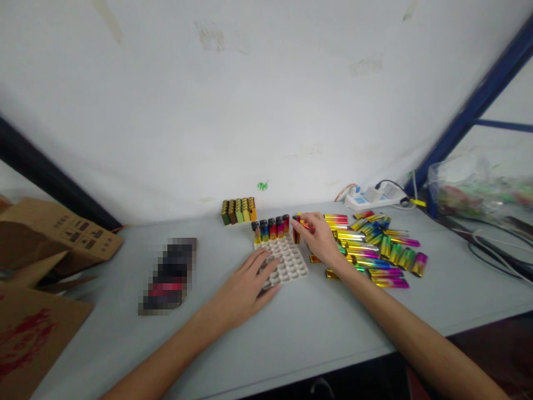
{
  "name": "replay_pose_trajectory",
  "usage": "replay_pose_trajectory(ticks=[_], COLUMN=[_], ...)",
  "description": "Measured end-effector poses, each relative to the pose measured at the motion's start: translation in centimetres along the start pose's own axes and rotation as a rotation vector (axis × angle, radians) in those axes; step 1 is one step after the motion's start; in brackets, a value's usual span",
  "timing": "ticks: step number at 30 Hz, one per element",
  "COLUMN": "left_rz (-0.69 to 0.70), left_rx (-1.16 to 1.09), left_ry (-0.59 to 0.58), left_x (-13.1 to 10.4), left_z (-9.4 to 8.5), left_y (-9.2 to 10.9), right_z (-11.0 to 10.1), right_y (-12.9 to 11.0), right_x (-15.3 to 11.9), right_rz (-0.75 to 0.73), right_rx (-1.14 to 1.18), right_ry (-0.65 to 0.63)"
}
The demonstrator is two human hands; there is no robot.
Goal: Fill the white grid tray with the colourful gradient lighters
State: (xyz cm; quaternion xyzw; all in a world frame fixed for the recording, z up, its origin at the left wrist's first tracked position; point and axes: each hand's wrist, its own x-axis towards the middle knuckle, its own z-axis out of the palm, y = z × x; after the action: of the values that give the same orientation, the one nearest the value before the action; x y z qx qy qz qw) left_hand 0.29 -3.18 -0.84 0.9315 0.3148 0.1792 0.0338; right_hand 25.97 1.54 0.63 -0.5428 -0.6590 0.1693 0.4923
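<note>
A white tray (293, 268) with rows of round holes lies on the table in front of me. Several metallic rainbow-coloured lighters (272, 229) with black tops stand upright along its far row. My left hand (250, 283) rests over the tray's left side, fingers stretched out and apart. At the far right corner of the tray, my right hand (318, 236) pinches a red-and-gold lighter (296, 232) held upright; whether its base sits in a hole I cannot tell. Right of the tray, many loose shiny lighters (362, 249) lie in a spread pile, partly behind my right forearm.
A block of upright green, yellow and orange lighters (239, 212) stands near the wall. A white power strip (375, 196) with cables sits at the back right. Cardboard boxes (79, 230) are at the left, near a blurred-out dark item (170, 275). A plastic bag (478, 183) lies far right.
</note>
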Motion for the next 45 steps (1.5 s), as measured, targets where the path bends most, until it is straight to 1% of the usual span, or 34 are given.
replay_pose_trajectory(ticks=[2,4,9,14,18,22,25,28,31,34,36,40,43,45], left_rz=[0.0,-0.002,-0.002,-0.007,-0.006,-0.007,-0.001,-0.007,-0.017,-0.016,-0.012,-0.003,-0.002,-0.004], left_rx=[0.002,0.001,0.011,0.012,0.019,0.015,0.019,0.023,0.026,0.026,0.032,0.037,0.03,0.028], left_ry=[0.004,0.003,-0.004,-0.025,-0.028,-0.025,-0.032,-0.043,-0.05,-0.042,-0.039,-0.029,-0.024,-0.027], left_x=[0.0,0.0,-0.1,0.0,0.1,0.0,0.0,0.1,0.2,0.2,0.1,0.1,0.0,0.0], left_z=[0.0,0.0,0.1,-0.1,-0.2,0.0,0.0,0.1,0.1,0.1,0.1,0.2,0.2,0.2], left_y=[0.1,0.1,0.1,0.2,0.2,0.0,0.0,-0.1,-0.1,-0.3,-0.3,-0.3,-0.3,-0.3], right_z=[0.1,0.3,0.8,0.6,0.5,0.6,0.5,0.6,0.5,-0.7,-2.4,-6.9,-9.5,-10.4], right_y=[0.0,0.0,0.1,0.0,-0.1,0.5,0.7,0.2,-0.5,-0.6,0.1,3.5,6.3,7.7], right_x=[0.0,-0.1,-0.2,0.4,0.9,1.3,1.6,1.7,1.7,1.7,1.9,3.1,3.9,4.3], right_rz=[0.026,0.046,-0.012,-0.087,-0.13,-0.107,-0.125,-0.172,-0.178,-0.171,-0.131,0.021,0.07,0.097], right_rx=[-0.045,-0.036,-0.054,-0.228,-0.345,-0.366,-0.391,-0.471,-0.573,-0.698,-0.791,-0.928,-0.949,-0.925], right_ry=[-0.027,-0.047,-0.047,-0.123,-0.154,-0.186,-0.244,-0.315,-0.343,-0.357,-0.344,-0.299,-0.368,-0.41])
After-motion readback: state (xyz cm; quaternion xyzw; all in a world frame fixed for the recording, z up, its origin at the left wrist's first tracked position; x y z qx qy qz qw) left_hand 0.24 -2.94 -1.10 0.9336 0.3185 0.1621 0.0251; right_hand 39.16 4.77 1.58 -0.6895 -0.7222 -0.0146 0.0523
